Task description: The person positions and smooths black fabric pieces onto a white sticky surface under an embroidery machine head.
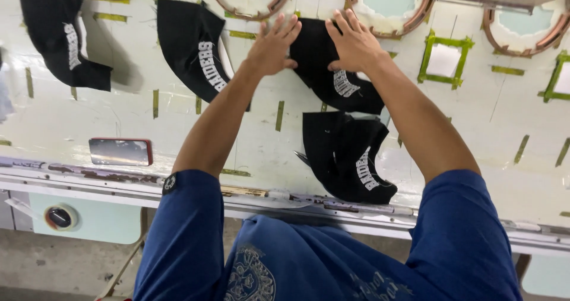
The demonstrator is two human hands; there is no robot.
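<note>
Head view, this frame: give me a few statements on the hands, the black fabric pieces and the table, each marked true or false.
1. Both hands press on the same black fabric piece. True: the left hand and the right hand lie flat on it.
2. A phone with a red edge lies near the table's front rim. True.
3. The black fabric pieces are plain. False: each one visible carries white lettering.
4. A second black piece lies nearer the person than the pressed one. True.
5. The person wears long red sleeves. False: the short sleeves are blue and the forearms are bare.
</note>
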